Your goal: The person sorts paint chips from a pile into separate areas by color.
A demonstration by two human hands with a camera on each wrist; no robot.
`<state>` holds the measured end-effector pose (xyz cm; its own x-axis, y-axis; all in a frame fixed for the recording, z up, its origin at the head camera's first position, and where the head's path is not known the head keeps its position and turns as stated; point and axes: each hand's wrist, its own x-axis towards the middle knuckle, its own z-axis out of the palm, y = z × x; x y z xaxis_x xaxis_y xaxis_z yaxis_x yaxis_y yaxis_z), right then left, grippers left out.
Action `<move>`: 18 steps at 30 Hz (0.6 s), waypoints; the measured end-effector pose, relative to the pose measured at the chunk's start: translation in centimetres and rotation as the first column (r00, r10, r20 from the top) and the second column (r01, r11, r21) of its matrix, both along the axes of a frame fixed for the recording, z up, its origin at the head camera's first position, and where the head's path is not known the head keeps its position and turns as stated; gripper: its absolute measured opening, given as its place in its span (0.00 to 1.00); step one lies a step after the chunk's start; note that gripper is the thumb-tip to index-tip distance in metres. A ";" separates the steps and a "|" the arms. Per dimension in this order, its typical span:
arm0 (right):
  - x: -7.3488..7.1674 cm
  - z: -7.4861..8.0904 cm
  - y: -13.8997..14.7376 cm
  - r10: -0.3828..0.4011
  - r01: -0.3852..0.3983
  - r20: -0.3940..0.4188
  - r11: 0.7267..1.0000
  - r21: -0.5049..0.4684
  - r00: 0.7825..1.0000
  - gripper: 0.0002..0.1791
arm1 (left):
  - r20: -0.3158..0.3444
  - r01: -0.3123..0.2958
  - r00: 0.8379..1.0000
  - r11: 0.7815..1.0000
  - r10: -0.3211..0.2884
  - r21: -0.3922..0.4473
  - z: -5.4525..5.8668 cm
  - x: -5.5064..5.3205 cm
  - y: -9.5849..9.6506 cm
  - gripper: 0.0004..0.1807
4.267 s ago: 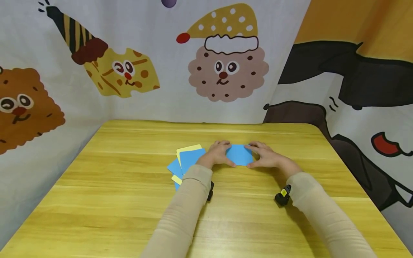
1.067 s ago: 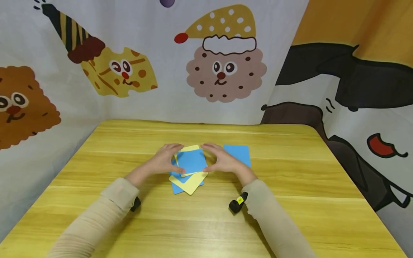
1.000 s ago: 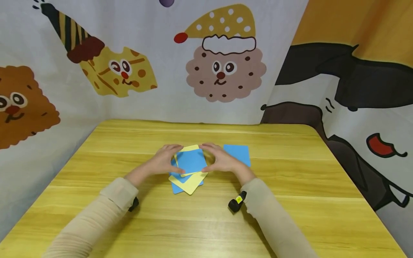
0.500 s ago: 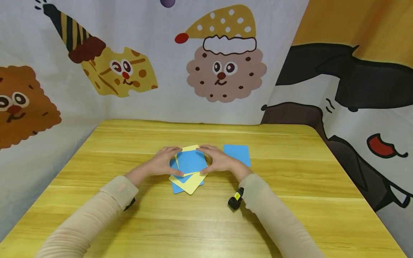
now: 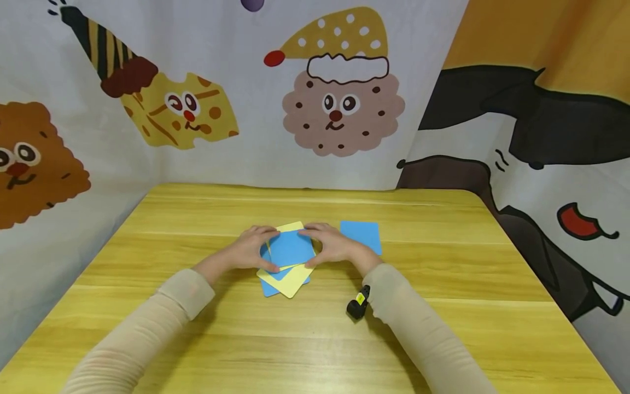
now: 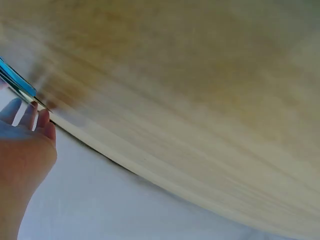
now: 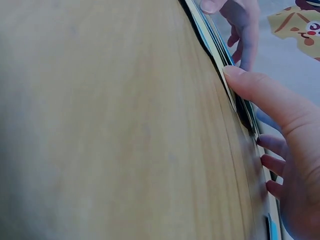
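A blue card [image 5: 292, 249] lies at the top of a loose, fanned pile of blue and yellow cards. My left hand [image 5: 250, 249] holds its left side, thumb at the near corner and fingers at the far one. On the opposite side my right hand [image 5: 331, 244] holds it the same way. Below, a yellow card [image 5: 292, 285] sticks out towards me, turned at an angle. In the right wrist view, my right thumb [image 7: 250, 82] meets the edge of the layered cards [image 7: 212, 45]. The left wrist view shows my left fingers [image 6: 30, 116] close by the pile's edge.
Apart from the pile, a single blue card [image 5: 363, 236] lies to the right, beyond my right forearm. The wooden table [image 5: 275, 350] reaches back to a cartoon-printed curtain [image 5: 206, 164]. A black wrist camera [image 5: 357, 303] hangs under my right wrist.
Several seconds ago both hands were around the blue card on the right; they have since moved left to the pile. Over the last second they have closed in on its top blue card.
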<state>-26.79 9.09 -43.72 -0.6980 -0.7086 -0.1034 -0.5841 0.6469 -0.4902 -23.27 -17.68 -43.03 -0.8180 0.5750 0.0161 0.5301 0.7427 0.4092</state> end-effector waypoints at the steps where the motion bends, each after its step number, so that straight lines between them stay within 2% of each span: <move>1: 0.0 0.0 0.0 0.001 -0.001 0.000 1.000 0.001 1.000 0.51 | 0.002 0.002 1.000 1.000 -0.002 0.001 0.0 0.0 0.0 0.55; 9: 0.0 0.2 -0.1 0.006 -0.006 0.006 1.000 -0.014 1.000 0.50 | 0.014 0.020 1.000 1.000 -0.020 0.017 0.2 0.1 -0.1 0.53; 18: 0.2 0.3 0.2 -0.015 0.017 0.022 0.996 -0.084 1.000 0.53 | -0.031 0.037 0.999 0.998 -0.035 0.044 0.4 0.1 -0.2 0.53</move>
